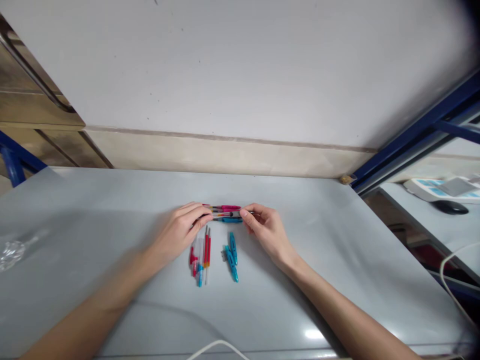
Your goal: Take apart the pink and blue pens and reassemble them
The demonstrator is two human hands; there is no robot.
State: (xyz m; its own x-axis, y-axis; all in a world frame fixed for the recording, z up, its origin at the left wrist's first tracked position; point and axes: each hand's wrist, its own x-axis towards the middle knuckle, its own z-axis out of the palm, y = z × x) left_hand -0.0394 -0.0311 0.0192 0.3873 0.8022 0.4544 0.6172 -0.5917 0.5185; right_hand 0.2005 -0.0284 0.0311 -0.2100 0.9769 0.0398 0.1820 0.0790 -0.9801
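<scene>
Head view: left hand (pixel 183 226) and right hand (pixel 267 229) pinch opposite ends of what seems one pen (pixel 225 214).

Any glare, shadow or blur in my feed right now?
Head view: bright white glare on the glossy grey tabletop, low and right of centre; soft shadow beside the bare left hand; clear, shiny plastic-looking item at the left edge blurred; top-right corner darkened.
</scene>
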